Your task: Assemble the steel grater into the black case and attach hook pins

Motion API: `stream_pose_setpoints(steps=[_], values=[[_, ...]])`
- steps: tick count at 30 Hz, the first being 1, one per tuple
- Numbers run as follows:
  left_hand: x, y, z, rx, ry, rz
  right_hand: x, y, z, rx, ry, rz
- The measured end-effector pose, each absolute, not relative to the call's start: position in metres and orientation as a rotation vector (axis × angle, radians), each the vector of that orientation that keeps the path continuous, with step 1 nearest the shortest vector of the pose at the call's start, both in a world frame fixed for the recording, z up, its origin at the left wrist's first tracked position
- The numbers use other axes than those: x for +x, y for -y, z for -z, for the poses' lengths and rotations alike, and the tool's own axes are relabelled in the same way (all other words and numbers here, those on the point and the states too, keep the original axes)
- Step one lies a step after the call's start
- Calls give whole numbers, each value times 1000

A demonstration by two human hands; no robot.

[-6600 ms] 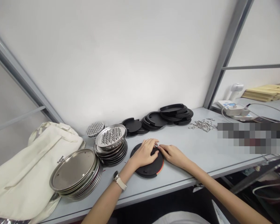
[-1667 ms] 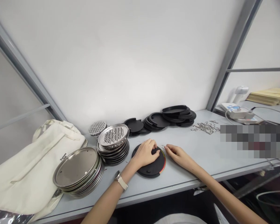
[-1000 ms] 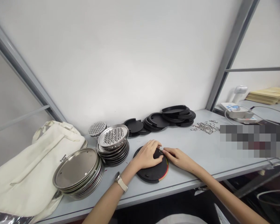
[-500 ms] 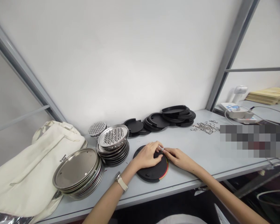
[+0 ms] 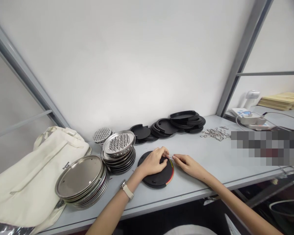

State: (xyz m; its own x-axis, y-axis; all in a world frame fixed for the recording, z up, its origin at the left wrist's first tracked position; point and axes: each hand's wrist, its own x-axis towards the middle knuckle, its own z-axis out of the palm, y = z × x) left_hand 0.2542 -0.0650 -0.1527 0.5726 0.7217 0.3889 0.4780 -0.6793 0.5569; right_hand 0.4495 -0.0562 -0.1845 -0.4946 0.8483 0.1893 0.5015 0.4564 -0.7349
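Note:
A round black disc (image 5: pixel 156 178) with red and yellow edge layers lies flat on the grey table (image 5: pixel 210 169). My left hand (image 5: pixel 153 161) rests on top of the disc, fingers curled at its far right rim. My right hand (image 5: pixel 186 163) sits just right of the disc, pinching a small metal clip (image 5: pixel 171 158) at the rim, where the fingertips of both hands nearly meet.
Stacked steel trays (image 5: pixel 82 181) and perforated steel plates (image 5: pixel 117 148) stand to the left, beside a cream cloth bag (image 5: pixel 31 173). Black discs (image 5: pixel 176 124) lie along the wall. A heap of metal clips (image 5: pixel 215 133) sits at the right, a white device (image 5: pixel 250 117) beyond.
The disc has shifted slightly left and back under my left hand. My right hand has drawn a little to the right, still at the rim with the small clip.

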Motion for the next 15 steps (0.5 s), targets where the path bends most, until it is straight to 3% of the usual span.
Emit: stream_pose_setpoints(steps=[10,15], values=[[254,70,146,2571,-1002,-846,448,56,186,-1125,2167,-770],[283,107,136,2549,-758,-797,447,58,181,-1113,2185,-766]])
